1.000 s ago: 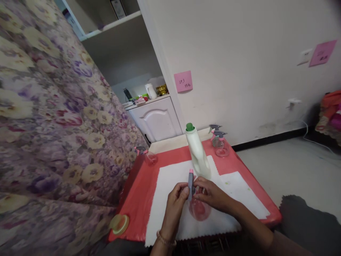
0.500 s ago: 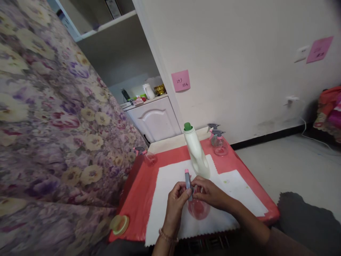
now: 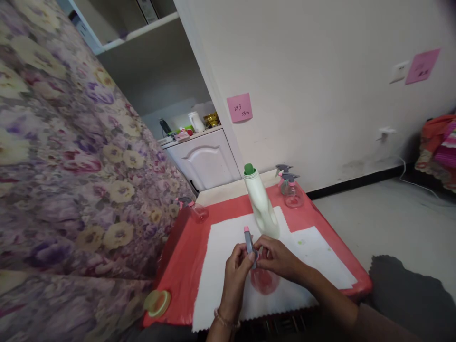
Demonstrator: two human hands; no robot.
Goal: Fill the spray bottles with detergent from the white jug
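A clear, round spray bottle (image 3: 264, 282) stands on the white cloth (image 3: 217, 266). Its grey trigger head (image 3: 248, 240) with a pink nozzle tip sits at the bottle's neck, between both hands. My left hand (image 3: 237, 268) is closed around the trigger head, with the thumb on its near side. The fingers of my right hand (image 3: 276, 256) pinch at the neck, just below the head; the collar there is mostly hidden by fingers. Right behind the hands stands a tall pale-green bottle (image 3: 261, 202) with a green piece (image 3: 249, 169) in its open mouth.
Two more spray bottles (image 3: 293, 194) stand at the table's back right, and another (image 3: 197, 212) is at the left edge. A yellowish round lid (image 3: 157, 304) lies at the front left corner of the red tablecloth (image 3: 180, 280). A floral curtain (image 3: 89, 190) borders the left side.
The view has shifted slightly. The trigger head leans a little further left; both hands keep their grip at the bottle's neck.
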